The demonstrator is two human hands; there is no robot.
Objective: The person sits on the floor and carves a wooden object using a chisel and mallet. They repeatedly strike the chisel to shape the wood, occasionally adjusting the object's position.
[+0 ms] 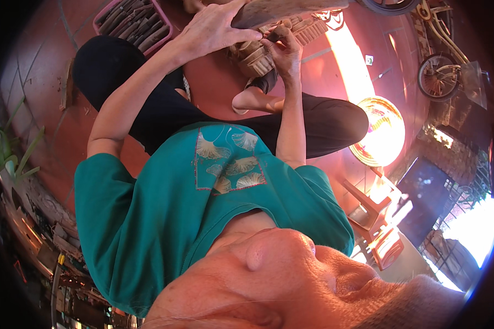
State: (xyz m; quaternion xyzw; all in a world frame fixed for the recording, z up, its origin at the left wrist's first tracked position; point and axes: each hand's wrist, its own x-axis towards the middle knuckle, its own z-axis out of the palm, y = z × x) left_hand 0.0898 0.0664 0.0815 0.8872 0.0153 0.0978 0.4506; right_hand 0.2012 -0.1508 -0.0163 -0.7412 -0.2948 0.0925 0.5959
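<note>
At the upper edge, a long weathered piece of wood (291,10) runs rightward from my left hand (211,28). My left hand straddles its near-left end, with the thumb stretched below the wood and the fingers partly cut off above. Close to that thumb tip, my right hand (288,50) is closed in a pinch. Something small and dark shows at its fingertips, too little to name. Under and beside my hands lie tan bundles (252,56) of short, slat-like pieces on the floor.
A pink basket (171,33) of dark stick-like pieces stands upper left. On the right are a round, brightly lit tray (380,131), a wooden chair (370,214) and a wheel (438,77). My crossed legs in dark trousers rest on the red tiled floor (214,82).
</note>
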